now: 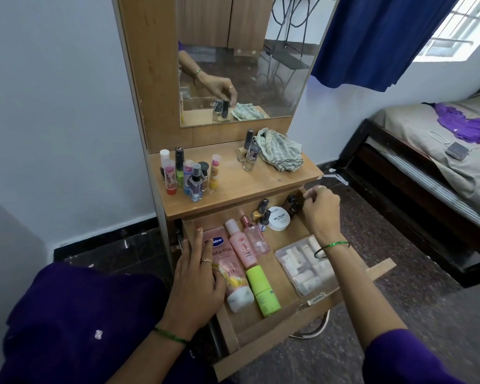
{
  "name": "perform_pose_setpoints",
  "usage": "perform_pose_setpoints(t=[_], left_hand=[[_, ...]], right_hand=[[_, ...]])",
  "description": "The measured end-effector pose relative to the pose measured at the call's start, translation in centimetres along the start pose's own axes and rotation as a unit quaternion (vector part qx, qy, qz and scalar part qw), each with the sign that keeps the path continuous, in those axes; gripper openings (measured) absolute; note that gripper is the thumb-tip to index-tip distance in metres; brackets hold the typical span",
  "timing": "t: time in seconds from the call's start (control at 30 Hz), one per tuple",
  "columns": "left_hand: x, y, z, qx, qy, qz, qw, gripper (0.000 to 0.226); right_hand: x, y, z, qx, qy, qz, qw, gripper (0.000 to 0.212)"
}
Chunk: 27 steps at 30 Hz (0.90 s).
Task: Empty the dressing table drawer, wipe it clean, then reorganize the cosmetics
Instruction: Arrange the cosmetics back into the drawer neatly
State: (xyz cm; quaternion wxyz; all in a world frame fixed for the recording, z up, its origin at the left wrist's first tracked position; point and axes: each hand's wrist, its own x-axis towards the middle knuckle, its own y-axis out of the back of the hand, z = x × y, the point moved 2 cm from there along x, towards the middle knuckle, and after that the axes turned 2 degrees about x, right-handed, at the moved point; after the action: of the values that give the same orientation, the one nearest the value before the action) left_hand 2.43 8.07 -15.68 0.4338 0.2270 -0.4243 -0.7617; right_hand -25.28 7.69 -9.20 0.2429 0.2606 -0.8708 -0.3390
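Your drawer (pixel 277 322) stands pulled out below the dressing table top (pixel 241 187), and it holds cosmetics. Your left hand (pixel 198 278) lies with its fingers fairly straight, resting on the drawer's left wall and on the pink lotion tube (pixel 230 273) at that side — it grips nothing. Your right hand (pixel 320 210) reaches to the far right corner of the drawer, its fingers curled beside a small dark bottle (pixel 291 204); whether they have hold of it you cannot tell from here. Between your hands lie a pink bottle (pixel 240 246), a clear pink spray bottle (pixel 254 236), a green stick (pixel 262 291), two nail polish bottles (pixel 261 213), a white round jar (pixel 279 218) and a clear plastic box (pixel 302 268) of small white items. On the top stand a cluster of small bottles (pixel 185 174) at left, two more polish bottles (pixel 248 151) at right, and just beside those a crumpled checked cloth (pixel 280 151).
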Motion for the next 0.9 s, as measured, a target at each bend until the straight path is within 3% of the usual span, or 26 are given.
perform_pose_setpoints(t=[0.2, 0.27, 0.4, 0.53, 0.63, 0.9], left_hand=[[-0.1, 0.2, 0.2, 0.003, -0.003, 0.000, 1.000, 0.067], [0.0, 0.2, 0.1, 0.004, -0.002, -0.003, 1.000, 0.069], [-0.1, 0.3, 0.1, 0.012, -0.001, -0.005, 1.000, 0.068], [0.0, 0.2, 0.0, 0.011, 0.002, -0.001, 1.000, 0.067], [0.0, 0.2, 0.0, 0.012, 0.003, -0.004, 1.000, 0.068], [-0.1, 0.1, 0.0, 0.015, 0.003, -0.002, 1.000, 0.070]], right_hand=[[-0.2, -0.4, -7.0, 0.044, 0.184, -0.046, 0.981, 0.015], [0.5, -1.4, -8.7, 0.054, 0.185, -0.070, 0.979, 0.016], [2.2, -3.4, -11.2, 0.047, 0.164, -0.102, 0.980, 0.044], [3.1, -4.7, -11.7, 0.043, 0.132, -0.121, 0.983, 0.021], [3.0, -4.4, -11.3, 0.048, 0.134, -0.112, 0.983, 0.029], [1.7, 2.3, -5.9, 0.021, 0.125, -0.050, 0.991, 0.026]])
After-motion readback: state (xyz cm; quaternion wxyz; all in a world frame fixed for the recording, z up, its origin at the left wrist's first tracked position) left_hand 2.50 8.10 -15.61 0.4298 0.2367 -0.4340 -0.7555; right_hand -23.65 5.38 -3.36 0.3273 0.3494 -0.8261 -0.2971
